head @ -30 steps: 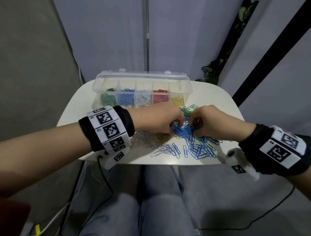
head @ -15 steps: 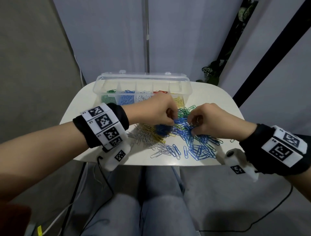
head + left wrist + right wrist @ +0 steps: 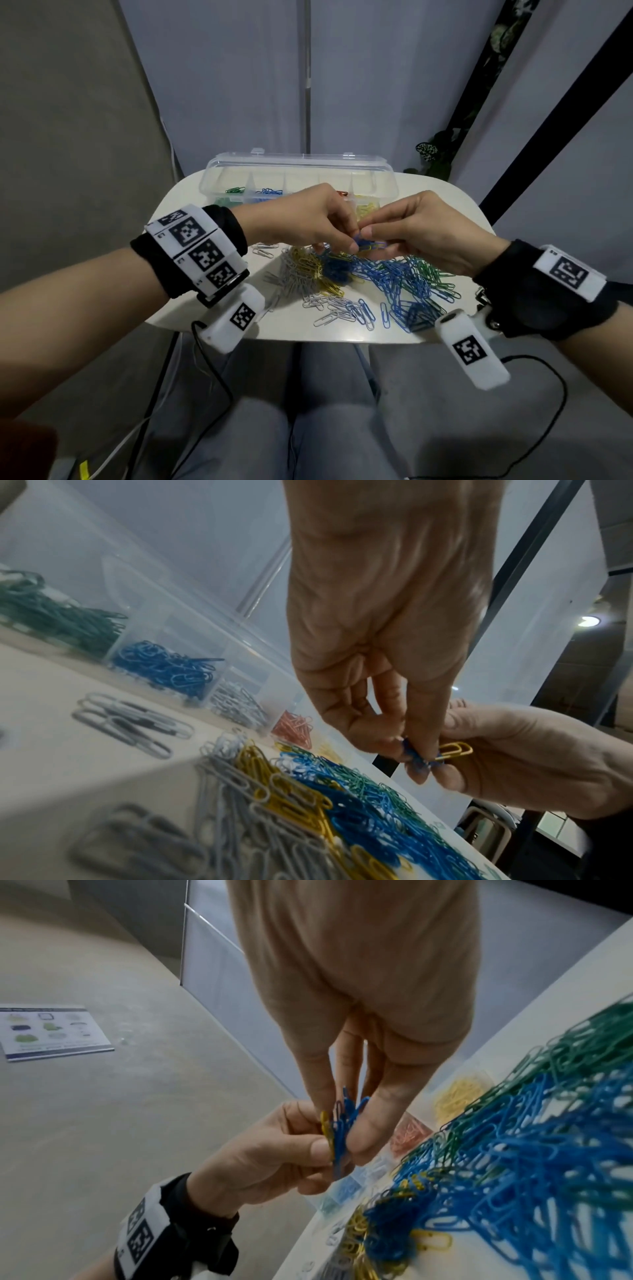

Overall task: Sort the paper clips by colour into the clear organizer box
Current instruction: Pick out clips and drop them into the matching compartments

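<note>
While both hands meet above the white desk [image 3: 212, 318], the left hand [image 3: 301, 219] and right hand [image 3: 421, 233] pinch one small bunch of blue paper clips [image 3: 342, 1131], apparently to pick out a stray yellow paper clip [image 3: 453, 749]. Unsorted wire clips [image 3: 376, 284] lie heaped below, near the clear plastic organizer box [image 3: 385, 186], keeping each drop short.

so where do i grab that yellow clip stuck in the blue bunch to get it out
Pinch the yellow clip by its rounded loop end, which sticks out of the blue bunch toward the right hand. Come from that side; its other end is buried between the fingers. The left hand holds the blues.
</note>
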Motion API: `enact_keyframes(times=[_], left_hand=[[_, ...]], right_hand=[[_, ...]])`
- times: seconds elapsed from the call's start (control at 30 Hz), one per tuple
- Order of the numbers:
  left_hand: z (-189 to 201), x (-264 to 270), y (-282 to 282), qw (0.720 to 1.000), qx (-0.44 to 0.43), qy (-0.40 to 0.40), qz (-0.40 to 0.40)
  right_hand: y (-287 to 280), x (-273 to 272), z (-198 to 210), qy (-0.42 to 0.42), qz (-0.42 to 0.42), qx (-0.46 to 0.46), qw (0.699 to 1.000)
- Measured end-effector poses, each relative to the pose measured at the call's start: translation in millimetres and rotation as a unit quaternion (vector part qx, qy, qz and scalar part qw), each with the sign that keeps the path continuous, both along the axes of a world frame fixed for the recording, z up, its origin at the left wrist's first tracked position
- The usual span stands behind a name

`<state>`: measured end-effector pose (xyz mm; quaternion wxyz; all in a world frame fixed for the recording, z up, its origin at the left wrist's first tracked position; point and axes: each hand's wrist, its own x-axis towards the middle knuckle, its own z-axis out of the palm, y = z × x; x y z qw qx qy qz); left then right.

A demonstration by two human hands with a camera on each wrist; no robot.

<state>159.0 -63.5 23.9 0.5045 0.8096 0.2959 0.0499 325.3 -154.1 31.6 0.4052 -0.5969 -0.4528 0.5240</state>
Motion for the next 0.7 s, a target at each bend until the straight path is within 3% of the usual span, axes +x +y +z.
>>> enact_keyframes(times=[0.3,0.5,0.7], left_hand=[[-1.7,-9.8,-9.8,0.986,-0.147,-0.033,0.071],[-4.3,-17.3,-8.9,0.952,-0.243,-0.077,0.168],[-5.3,-25.7,-6.7,0.944,-0.253,-0.077,0.198]], right_hand=[[6.0,-16.4,-5.5,0.004,-0.049,-0.03,0.998],[10.5,-25.8,-7.7,0.046,-0.09,-0.052,0.993],[12.6,-32.9,-6.0,0.065,-0.097,-0.056,0.992]])
